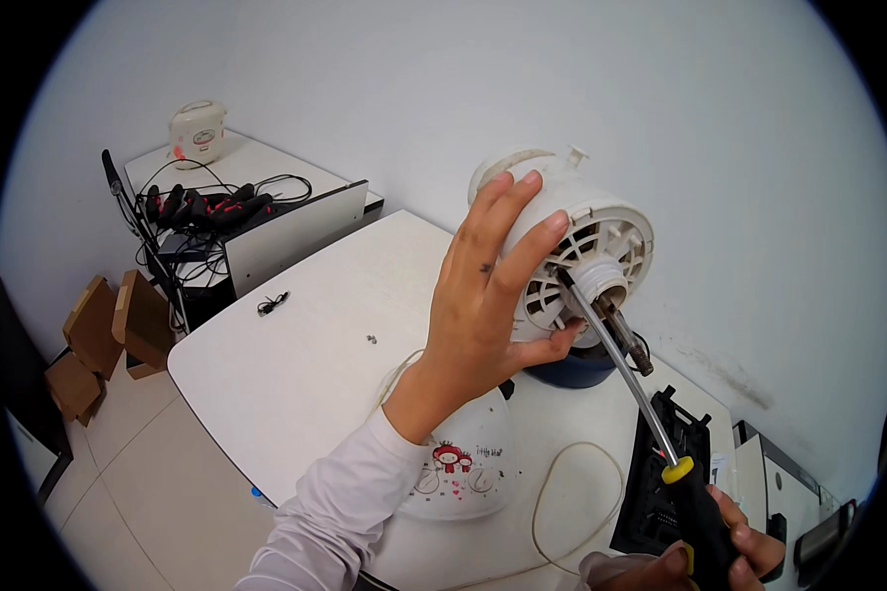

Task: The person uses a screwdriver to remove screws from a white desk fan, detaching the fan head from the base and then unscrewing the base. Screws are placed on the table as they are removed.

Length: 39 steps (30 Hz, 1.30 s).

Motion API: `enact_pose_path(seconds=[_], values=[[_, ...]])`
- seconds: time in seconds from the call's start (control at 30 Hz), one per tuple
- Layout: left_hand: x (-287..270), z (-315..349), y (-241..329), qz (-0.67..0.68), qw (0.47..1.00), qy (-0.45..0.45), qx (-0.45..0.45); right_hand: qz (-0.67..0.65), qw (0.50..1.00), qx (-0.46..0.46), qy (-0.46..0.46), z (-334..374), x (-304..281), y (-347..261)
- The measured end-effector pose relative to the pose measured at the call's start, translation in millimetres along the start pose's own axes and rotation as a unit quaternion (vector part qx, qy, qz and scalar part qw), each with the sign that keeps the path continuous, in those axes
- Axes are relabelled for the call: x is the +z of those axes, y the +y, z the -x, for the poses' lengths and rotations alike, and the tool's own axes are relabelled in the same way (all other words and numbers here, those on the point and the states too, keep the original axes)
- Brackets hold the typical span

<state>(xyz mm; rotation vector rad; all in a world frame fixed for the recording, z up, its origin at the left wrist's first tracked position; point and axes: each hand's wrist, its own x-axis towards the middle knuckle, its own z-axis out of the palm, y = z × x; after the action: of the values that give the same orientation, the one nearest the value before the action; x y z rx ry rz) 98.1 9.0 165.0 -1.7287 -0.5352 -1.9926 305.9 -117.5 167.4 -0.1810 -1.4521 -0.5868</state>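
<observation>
My left hand (493,286) is wrapped around a white fan motor housing (611,222), fingers over its top and side, thumb at the lower rim. The housing's slotted round face and a metal shaft (626,335) point toward the lower right. In my right hand (744,542) is a screwdriver (629,369) with a black and yellow handle. Its tip reaches the slots beside the central hub; the exact contact point is too small to make out. Below my left wrist lies a white fan base (468,468) with cartoon figures and dials. Dark blue material (577,369) shows under the housing.
A black tool case (665,473) lies open at the right. A pale cord (577,445) loops across the white table (286,384). Small screws (372,339) and a black cable (273,303) sit farther left. Behind are a rice cooker (197,133) and cardboard boxes (94,335).
</observation>
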Motion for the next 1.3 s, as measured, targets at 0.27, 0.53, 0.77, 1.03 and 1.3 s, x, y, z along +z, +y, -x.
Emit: enact_pose_path(seconds=[0.27, 0.53, 0.77, 1.03, 1.3], values=[[2.0, 0.0, -3.2, -0.003, 1.000, -0.007, 0.016, 0.053, 0.995, 0.068, 0.041, -0.4, -3.0, 2.4], [0.2, 2.3, -10.2, -0.033, 0.998, -0.028, 0.037, 0.028, 0.993, 0.105, -0.051, 8.4, -31.6, 25.9], [0.6, 1.5, -8.3, -0.016, 0.999, -0.016, 0.028, 0.036, 0.992, 0.106, -0.052, 10.3, -31.2, 27.6], [1.0, -0.3, -2.3, 0.009, 1.000, 0.009, 0.009, 0.068, 0.993, 0.065, -0.071, 9.0, -34.7, 22.2], [0.6, 2.4, -11.0, -0.026, 0.999, -0.030, 0.037, 0.021, 0.992, 0.109, -0.057, 9.9, -35.9, 26.1]])
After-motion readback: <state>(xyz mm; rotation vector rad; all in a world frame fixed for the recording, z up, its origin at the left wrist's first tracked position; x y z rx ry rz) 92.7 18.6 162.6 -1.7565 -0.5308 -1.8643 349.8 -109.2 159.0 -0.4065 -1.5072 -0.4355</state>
